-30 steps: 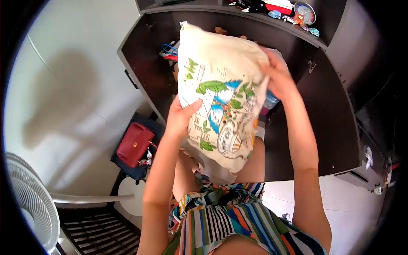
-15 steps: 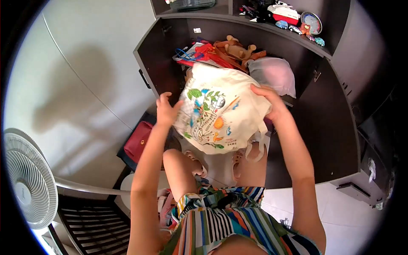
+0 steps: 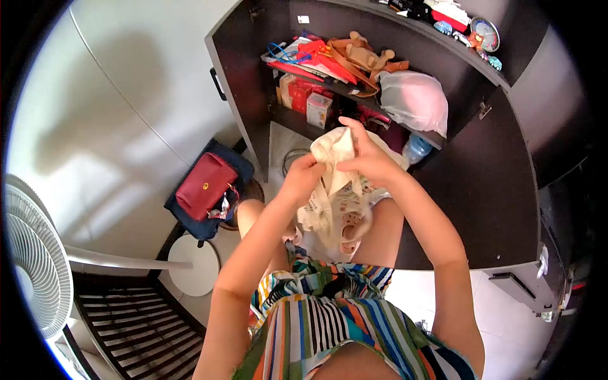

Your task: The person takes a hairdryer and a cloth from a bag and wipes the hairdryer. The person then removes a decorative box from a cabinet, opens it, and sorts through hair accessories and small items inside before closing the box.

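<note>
A cream cloth tote bag (image 3: 322,212) hangs bunched up in front of my knees, its printed side mostly folded out of sight. My left hand (image 3: 304,180) pinches the gathered cloth near its top from the left. On the other side my right hand (image 3: 372,159) grips the same bunch between thumb and fingers, with the index finger sticking up. Behind the bag is the open dark cabinet (image 3: 468,202). Its upper shelf carries red and white flat packets (image 3: 316,58), a brown strappy item (image 3: 364,54) and a translucent bag with something pink (image 3: 415,101).
Below that shelf stand red boxes (image 3: 297,94), a white box (image 3: 318,109) and a blue clear container (image 3: 416,149). A dark red handbag (image 3: 206,185) lies on dark blue fabric at left. A fan (image 3: 35,253) and a slatted dark rack (image 3: 136,326) stand nearer. Toy cars (image 3: 443,27) line the top ledge.
The tote bag, spread wide with its print showing before, is now bunched and lower. My left hand has gone from open beside it to holding it; both hands have come together.
</note>
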A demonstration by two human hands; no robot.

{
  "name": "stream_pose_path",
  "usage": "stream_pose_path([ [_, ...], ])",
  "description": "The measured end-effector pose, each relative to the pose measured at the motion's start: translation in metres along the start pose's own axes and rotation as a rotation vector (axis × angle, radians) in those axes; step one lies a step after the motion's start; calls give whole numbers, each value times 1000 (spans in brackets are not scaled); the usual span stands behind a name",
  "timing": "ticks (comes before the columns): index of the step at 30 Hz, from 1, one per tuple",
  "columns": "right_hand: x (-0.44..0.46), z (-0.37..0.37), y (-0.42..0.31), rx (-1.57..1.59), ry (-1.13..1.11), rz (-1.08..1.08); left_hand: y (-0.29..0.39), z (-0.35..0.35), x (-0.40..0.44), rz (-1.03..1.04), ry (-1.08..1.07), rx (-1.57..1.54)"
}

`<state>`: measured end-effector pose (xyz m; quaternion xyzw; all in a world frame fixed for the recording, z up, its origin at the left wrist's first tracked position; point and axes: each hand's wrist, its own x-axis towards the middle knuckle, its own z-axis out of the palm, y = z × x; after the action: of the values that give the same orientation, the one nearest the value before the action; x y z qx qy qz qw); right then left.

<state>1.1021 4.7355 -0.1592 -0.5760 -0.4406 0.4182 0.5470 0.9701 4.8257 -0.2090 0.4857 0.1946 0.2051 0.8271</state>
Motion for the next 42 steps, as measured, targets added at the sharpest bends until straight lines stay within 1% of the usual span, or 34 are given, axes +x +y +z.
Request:
stream_pose_path([
  [3,-6,-19,18,5,174,4,-2,-19,6,100,76,258],
  [4,-16,-23,9,83,164,15,7,-30,6,106,107,411],
  [5,-26,-31,5,83,104,45,14,-36,2,204,123,431],
  [7,-45,-38,-3,-240,65,130,40,-35,-16,197,-19,536],
  [9,-62,-28,-10,-476,126,97,70,-8,-42,479,-110,981],
  [10,-68,-27,-14,-594,159,79,76,-11,-46,656,-287,1158],
  [11,-72,-30,-14,-643,186,24,78,-3,-59,567,-348,1156],
  [13,-85,-35,-14,-739,237,-75,72,1,-75,564,-328,1517],
  [14,-90,-34,-22,-771,267,-32,68,2,-75,595,-275,1603],
  [16,-96,-35,-15,-762,267,-84,61,3,-74,661,-158,1773],
  [19,-97,-34,-5,-763,302,-141,47,-1,-64,463,-94,1633],
  [20,-97,-33,-2,-779,320,-151,48,1,-64,449,-132,1497],
  [21,-97,-32,1,-794,335,-165,50,6,-64,434,-149,1432],
  [22,-97,-30,2,-776,360,-121,52,11,-64,418,-161,1370],
  [23,-98,-25,2,-928,444,-207,53,15,-65,402,-170,1309],
  [25,-101,-13,0,-1226,616,-389,52,18,-62,452,-200,1241],
  [26,-107,-4,-2,-1259,616,-415,53,21,-61,479,-217,1207],
  [27,-114,3,11,-1088,602,-546,53,25,-60,423,-210,1182],
  [28,-118,20,18,-809,514,-550,52,30,-60,370,-201,1153],
  [29,-121,34,17,-592,329,-305,50,35,-59,318,-192,1123],
  [30,-112,44,29,-579,248,-211,47,38,-56,373,-241,1066],
  [31,-98,49,44,-643,229,-37,45,43,-56,391,-266,1064],
  [33,-62,44,83,-638,252,-67,42,54,-60,429,-318,1060],
  [34,-43,41,95,-684,297,-89,41,59,-63,454,-324,1097],
  [35,-25,38,105,-736,341,-104,38,60,-63,494,-348,1046],
  [37,-1,35,118,-830,375,-99,33,63,-64,484,-350,1012],
  [40,2,36,122,-939,313,-12,26,56,-62,499,-325,1036],
  [42,-15,41,116,-951,255,24,27,43,-65,544,-258,1139],
])
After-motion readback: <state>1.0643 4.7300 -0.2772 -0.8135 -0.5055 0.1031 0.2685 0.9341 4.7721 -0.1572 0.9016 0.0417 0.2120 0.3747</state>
